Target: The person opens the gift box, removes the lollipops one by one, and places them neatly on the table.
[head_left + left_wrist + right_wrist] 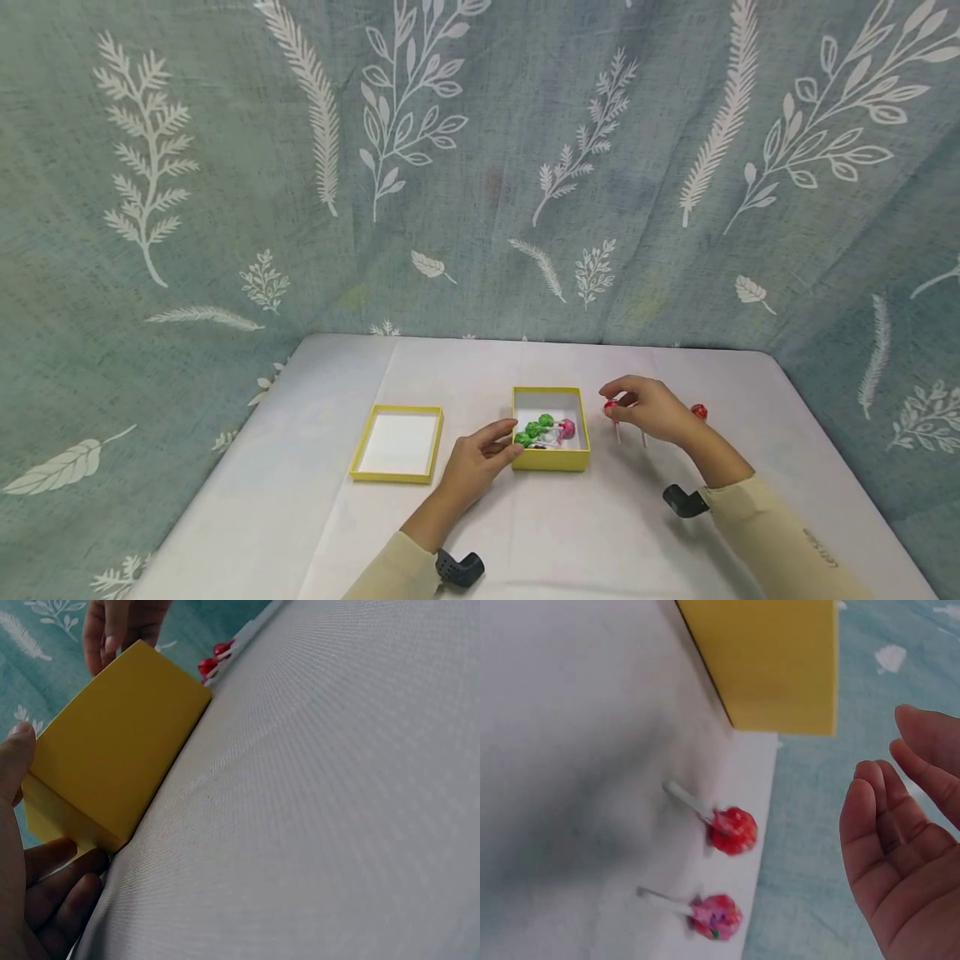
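Note:
A yellow open box (551,460) stands upright on the table with several green lollipops (534,429) and a pink lollipop (567,428) inside. My left hand (480,457) holds the box at its left side. In the left wrist view its thumb (16,754) is at the upper edge and the other fingers (71,889) curl by the lower corner. To the right of the box, my right hand (643,407) hovers above lollipops, its fingers loosely bent with nothing between them. Under it lie a red lollipop (733,830) and a pink-red lollipop (716,916).
A yellow-rimmed lid (397,443) lies on the white table (585,542) to the left of the box. Another red lollipop (699,412) shows behind the right wrist. A blue-green curtain (487,208) with white leaf prints hangs behind the table.

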Demonstrator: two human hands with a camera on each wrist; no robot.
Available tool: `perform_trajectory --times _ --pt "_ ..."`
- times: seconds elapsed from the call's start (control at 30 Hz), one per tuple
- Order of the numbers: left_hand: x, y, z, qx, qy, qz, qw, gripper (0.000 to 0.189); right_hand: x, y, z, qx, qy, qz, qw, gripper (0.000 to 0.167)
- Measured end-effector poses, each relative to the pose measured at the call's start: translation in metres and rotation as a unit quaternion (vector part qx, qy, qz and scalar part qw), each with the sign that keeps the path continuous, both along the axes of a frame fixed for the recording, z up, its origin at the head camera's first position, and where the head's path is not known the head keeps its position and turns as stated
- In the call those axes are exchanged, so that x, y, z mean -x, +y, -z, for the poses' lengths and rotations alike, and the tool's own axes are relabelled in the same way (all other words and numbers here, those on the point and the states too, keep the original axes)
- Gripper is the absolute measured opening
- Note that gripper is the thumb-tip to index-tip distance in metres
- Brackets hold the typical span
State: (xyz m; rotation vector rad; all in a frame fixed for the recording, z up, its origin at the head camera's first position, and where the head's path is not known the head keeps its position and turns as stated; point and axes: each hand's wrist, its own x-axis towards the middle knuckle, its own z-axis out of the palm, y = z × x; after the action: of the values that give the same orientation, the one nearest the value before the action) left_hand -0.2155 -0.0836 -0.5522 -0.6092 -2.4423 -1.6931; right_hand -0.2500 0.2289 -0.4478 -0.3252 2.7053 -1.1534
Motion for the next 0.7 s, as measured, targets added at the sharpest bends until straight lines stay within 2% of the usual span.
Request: perform_trajectory --times 0.3,0.43,0.57,0.7 --pt "-0.001 0.000 -0.001 0.004 0.004 0.001 1.0000 0.050 0.003 -0.017 0.007 0.003 0.004 -0.031 0.9995 0.031" --pt "-0.002 0.001 -0.002 0.008 0.007 -0.002 0.9999 0.051 0.003 -0.025 0.007 0.019 -0.012 -0.054 0.9983 0.029" --pt "-0.002 0.000 -0.002 0.013 0.001 -0.003 0.9999 0.052 0.003 -0.030 0.006 0.027 -0.025 -0.065 0.9972 0.028" --pt "-0.001 0.000 -0.002 0.015 -0.009 -0.005 0.9998 0.053 0.002 -0.036 0.004 0.024 -0.015 -0.075 0.9967 0.029"
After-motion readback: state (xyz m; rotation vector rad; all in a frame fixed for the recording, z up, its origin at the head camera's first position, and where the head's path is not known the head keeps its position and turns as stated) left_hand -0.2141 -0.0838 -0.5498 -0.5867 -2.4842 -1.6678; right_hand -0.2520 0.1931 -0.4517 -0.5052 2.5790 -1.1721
